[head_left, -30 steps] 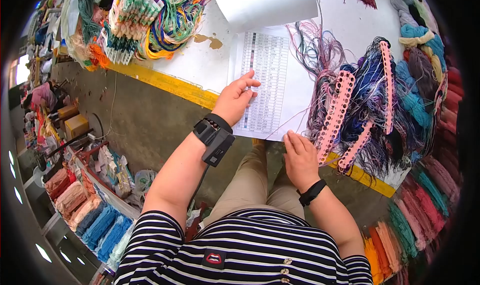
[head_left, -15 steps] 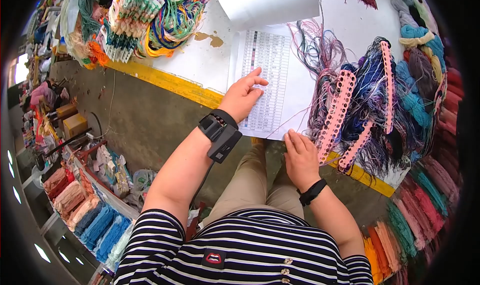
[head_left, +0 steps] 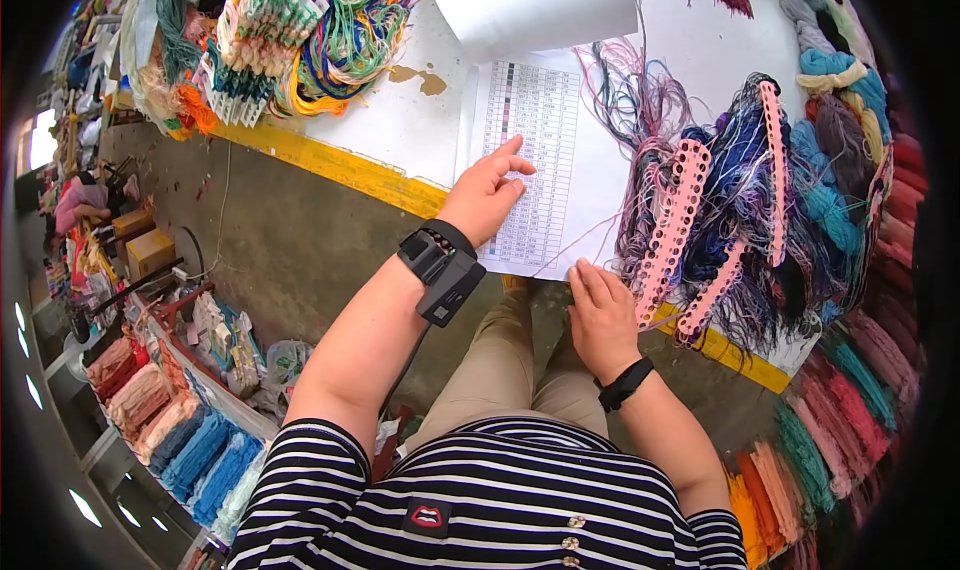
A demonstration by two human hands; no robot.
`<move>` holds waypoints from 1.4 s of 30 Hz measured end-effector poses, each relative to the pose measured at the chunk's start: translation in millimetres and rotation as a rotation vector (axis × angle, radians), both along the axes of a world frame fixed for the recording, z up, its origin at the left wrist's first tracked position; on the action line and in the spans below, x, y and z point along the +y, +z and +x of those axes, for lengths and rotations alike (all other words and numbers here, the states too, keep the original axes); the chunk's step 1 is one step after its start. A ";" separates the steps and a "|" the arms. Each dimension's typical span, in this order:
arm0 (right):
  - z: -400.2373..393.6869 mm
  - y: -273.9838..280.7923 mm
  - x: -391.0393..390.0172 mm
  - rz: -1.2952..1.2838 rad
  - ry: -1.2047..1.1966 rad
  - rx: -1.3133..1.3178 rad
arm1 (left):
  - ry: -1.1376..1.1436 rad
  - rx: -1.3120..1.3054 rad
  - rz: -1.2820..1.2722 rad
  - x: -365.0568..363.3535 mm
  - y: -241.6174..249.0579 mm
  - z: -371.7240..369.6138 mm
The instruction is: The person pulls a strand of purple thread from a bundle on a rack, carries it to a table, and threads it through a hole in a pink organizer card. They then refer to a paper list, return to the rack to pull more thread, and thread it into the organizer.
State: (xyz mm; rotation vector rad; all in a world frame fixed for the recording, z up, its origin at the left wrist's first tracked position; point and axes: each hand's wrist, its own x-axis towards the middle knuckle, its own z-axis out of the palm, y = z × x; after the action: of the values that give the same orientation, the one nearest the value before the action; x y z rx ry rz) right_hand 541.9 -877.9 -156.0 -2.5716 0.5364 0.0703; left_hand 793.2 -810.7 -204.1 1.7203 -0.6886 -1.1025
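My left hand point(head_left: 487, 192) lies over a printed chart point(head_left: 545, 210), its index finger stretched along the rows beside a column of small colour swatches. The thumb stands apart and nothing is held. My right hand point(head_left: 602, 315) rests at the chart's lower right edge, fingertips on the paper and fingers stretched side by side; no held thing shows. A thin pink thread point(head_left: 585, 243) crosses the chart just above those fingertips. Right of that hand lies a pink perforated thread card point(head_left: 675, 235) strung with purple and pink threads. A white sheet point(head_left: 535, 10) curls up above the chart.
More pink cards point(head_left: 773, 175) with dark blue and purple threads lie to the right. Thread bundles on cards point(head_left: 268, 30) fill the table's upper left. A yellow strip point(head_left: 330, 170) marks the table edge. Coloured skeins point(head_left: 205, 460) sit in a rack at lower left.
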 end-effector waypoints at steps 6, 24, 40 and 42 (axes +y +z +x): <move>-0.3 -0.3 0.3 0.005 -0.002 -0.003 | -0.002 -0.003 0.014 0.9 1.9 -0.5; 0.5 0.5 1.0 -0.016 0.001 -0.011 | -0.007 -0.081 0.036 16.2 11.3 -10.6; -0.2 -0.7 3.2 -0.027 -0.004 -0.013 | 0.010 -0.076 0.030 29.7 12.7 -19.6; 0.4 0.4 3.4 -0.024 -0.004 -0.007 | 0.015 -0.076 0.036 31.8 13.3 -20.3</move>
State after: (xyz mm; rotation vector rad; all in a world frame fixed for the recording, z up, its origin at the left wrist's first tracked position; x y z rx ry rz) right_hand 542.3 -874.4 -155.7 -2.5929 0.5430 0.0534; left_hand 772.9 -778.9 -190.8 1.8029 -0.7062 -1.0491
